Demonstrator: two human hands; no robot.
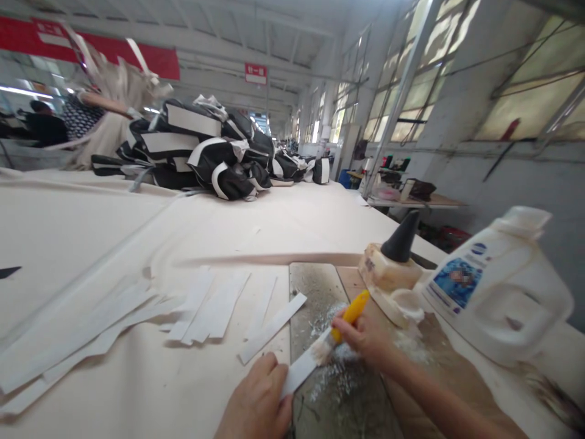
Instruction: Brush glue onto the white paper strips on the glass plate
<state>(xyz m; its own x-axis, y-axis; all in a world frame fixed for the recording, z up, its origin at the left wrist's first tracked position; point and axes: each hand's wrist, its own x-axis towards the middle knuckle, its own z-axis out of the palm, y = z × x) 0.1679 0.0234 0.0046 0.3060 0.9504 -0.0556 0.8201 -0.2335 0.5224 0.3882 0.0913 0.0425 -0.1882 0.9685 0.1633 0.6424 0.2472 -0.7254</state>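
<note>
My right hand (363,338) is closed round the yellow handle of a paintbrush (351,314). The brush's pale bristles press on a white strip (300,370) that lies slantwise over a stained grey board (315,283). My left hand (260,399) pinches the strip's near end between thumb and fingers. White wet smears show on the board around the strip. Another white strip (273,329) rests with its far end on the board's left edge. Further left, several white strips (201,308) lie loose on the pale cloth.
A large white jug (498,292) stands at the right, beside a cut-open container (388,271) with a black cone (401,238) on it. Black-and-white sewn pieces (205,149) are heaped at the table's back. A person (85,116) is at the far left.
</note>
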